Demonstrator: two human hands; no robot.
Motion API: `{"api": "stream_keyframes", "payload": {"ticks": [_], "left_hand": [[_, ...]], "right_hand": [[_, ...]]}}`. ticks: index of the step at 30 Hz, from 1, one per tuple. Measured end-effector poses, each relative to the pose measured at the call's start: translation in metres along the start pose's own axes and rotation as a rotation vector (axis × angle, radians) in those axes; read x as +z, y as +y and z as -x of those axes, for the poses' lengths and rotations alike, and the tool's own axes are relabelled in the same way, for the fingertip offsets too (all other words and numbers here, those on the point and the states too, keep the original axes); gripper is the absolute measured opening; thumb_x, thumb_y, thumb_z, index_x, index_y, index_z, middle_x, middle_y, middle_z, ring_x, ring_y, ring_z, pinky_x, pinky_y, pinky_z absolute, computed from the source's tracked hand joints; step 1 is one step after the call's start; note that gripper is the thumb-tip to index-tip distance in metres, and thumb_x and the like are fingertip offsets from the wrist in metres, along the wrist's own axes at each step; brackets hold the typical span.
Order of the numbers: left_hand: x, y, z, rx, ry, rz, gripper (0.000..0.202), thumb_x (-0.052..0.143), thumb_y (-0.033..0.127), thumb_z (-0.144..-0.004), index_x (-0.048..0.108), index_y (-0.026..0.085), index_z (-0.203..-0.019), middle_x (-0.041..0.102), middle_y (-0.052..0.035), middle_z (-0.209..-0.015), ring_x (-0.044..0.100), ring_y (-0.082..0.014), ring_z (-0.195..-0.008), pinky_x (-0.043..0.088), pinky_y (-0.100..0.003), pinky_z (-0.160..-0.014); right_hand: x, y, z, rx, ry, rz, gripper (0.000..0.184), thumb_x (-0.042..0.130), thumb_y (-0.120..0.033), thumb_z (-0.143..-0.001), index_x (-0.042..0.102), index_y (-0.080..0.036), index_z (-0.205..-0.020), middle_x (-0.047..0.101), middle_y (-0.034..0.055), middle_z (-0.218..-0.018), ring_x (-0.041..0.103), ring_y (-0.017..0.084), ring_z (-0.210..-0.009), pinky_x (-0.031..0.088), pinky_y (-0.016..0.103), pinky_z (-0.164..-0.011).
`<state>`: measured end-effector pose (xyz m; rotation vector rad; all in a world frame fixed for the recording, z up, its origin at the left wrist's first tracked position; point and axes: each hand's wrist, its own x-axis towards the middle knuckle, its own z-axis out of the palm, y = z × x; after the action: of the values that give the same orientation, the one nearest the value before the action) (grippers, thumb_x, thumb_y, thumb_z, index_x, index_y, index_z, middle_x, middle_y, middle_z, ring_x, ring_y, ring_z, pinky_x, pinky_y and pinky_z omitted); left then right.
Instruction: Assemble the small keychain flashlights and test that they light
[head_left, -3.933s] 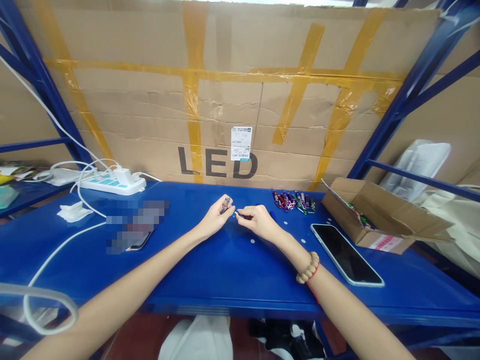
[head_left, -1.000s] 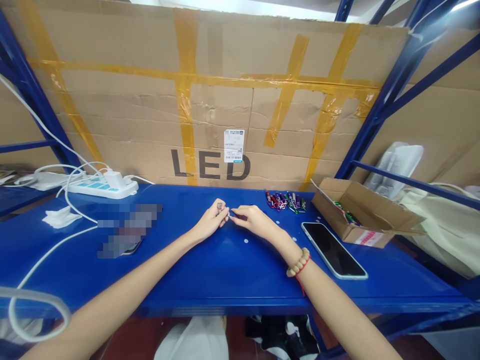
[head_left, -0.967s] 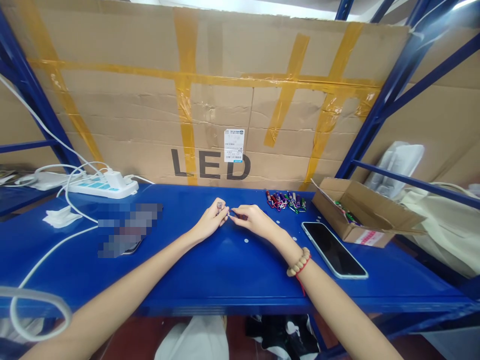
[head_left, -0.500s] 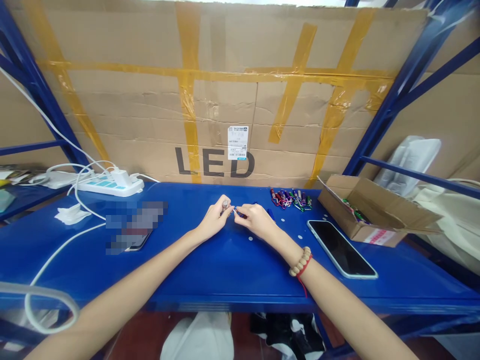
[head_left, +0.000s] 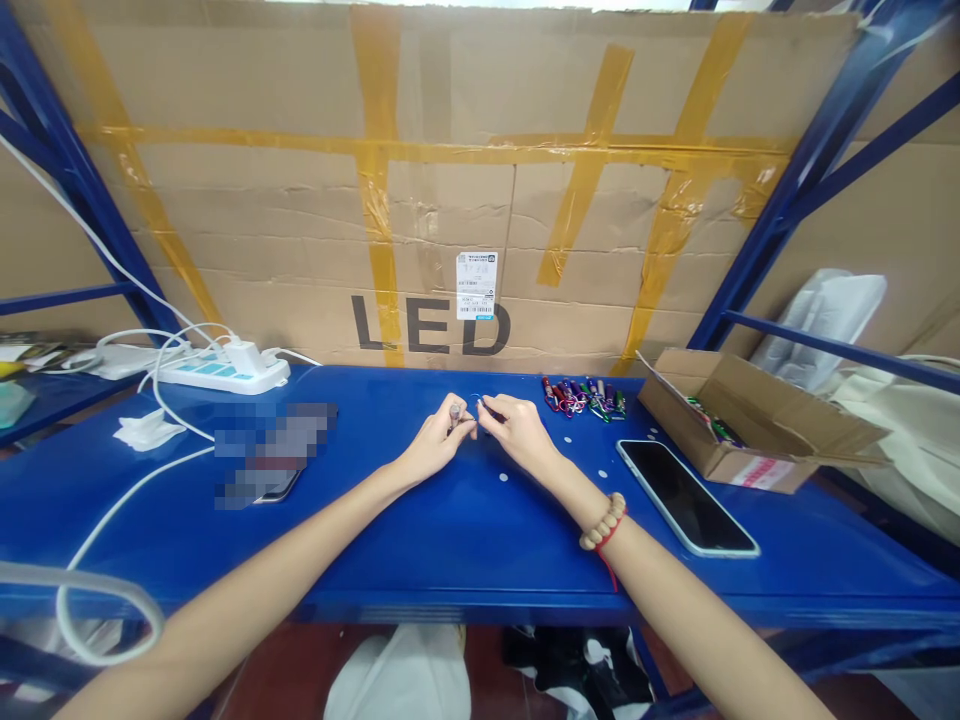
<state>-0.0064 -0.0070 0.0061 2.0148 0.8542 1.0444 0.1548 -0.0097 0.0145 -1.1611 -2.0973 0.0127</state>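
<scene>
Your left hand (head_left: 435, 447) is pinching a small metal cylinder (head_left: 455, 411) between thumb and fingertips, the other fingers curling loosely beneath it. Your right hand (head_left: 521, 435) is closing thumb and forefinger on a thin dark piece (head_left: 489, 412), with the remaining fingers folding under. Compared with half a second ago, the two hands are meeting more tightly. The gap between the fingertips, where a pale tip was showing, is closing up, and the right hand is sitting a little farther back on the blue shelf top (head_left: 450, 540). You are holding the cylinder just above the shelf at mid-width, roughly upright, its round end facing up toward you. Your fingers are hiding most of its length, so the exact tilt is unclear. The dark piece is running left to right along its long axis, pointing at the cylinder. Off to the right, coloured keychain lights (head_left: 583, 396), a phone (head_left: 686, 495) and a cardboard box (head_left: 757, 425) are lying.
</scene>
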Motion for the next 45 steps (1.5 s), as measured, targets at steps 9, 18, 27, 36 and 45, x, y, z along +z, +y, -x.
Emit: {"api": "stream_keyframes", "payload": {"ticks": [9, 18, 27, 36, 45], "left_hand": [[-0.004, 0.002, -0.004, -0.037, 0.03, 0.355, 0.027, 0.048, 0.036, -0.083, 0.027, 0.021, -0.076, 0.043, 0.0071, -0.06, 0.036, -0.0076, -0.053, 0.027, -0.022, -0.054], [-0.001, 0.001, -0.004, -0.13, -0.056, 0.61, 0.036, 0.058, 0.04, -0.077, 0.028, 0.021, -0.077, 0.036, 0.0079, -0.057, 0.036, -0.0076, -0.052, 0.025, -0.021, -0.05], [-0.002, 0.003, -0.001, -0.094, -0.009, 0.235, 0.028, 0.047, 0.044, -0.083, 0.032, 0.021, -0.076, 0.035, 0.0068, -0.061, 0.032, -0.0081, -0.054, 0.026, -0.021, -0.053], [0.001, -0.005, -0.002, -0.12, -0.047, -0.195, 0.039, 0.039, 0.043, -0.08, 0.032, 0.017, -0.051, 0.028, 0.005, -0.049, 0.027, -0.0075, -0.05, 0.021, -0.022, -0.049], [-0.006, 0.002, 0.004, -0.228, -0.112, -0.587, 0.032, 0.039, 0.024, -0.079, 0.042, 0.016, -0.049, 0.043, 0.0006, -0.048, 0.041, -0.0112, -0.048, 0.023, -0.024, -0.048]], "right_hand": [[-0.009, 0.022, 0.002, -0.024, -0.289, -0.109, 0.028, 0.062, -0.029, -0.079, 0.067, -0.018, -0.105, 0.063, 0.0079, -0.096, 0.06, 0.017, -0.085, 0.044, 0.027, -0.077], [0.002, 0.0, -0.001, 0.145, 0.008, -0.692, 0.026, 0.069, -0.037, -0.068, 0.073, -0.014, -0.08, 0.069, 0.0072, -0.08, 0.063, 0.016, -0.071, 0.049, 0.027, -0.065], [-0.011, -0.001, -0.005, 0.29, 0.138, -0.653, 0.017, 0.067, -0.029, -0.068, 0.071, -0.014, -0.075, 0.072, 0.0068, -0.078, 0.066, 0.017, -0.071, 0.052, 0.028, -0.068], [-0.01, -0.018, -0.001, 0.096, 0.097, -0.53, 0.008, 0.065, -0.021, -0.071, 0.071, -0.017, -0.068, 0.07, 0.0038, -0.074, 0.063, 0.014, -0.069, 0.048, 0.025, -0.064], [-0.003, -0.011, 0.005, 0.105, -0.037, -0.433, 0.01, 0.069, -0.025, -0.071, 0.069, -0.015, -0.068, 0.069, 0.0032, -0.069, 0.061, 0.012, -0.061, 0.046, 0.022, -0.06]]}}
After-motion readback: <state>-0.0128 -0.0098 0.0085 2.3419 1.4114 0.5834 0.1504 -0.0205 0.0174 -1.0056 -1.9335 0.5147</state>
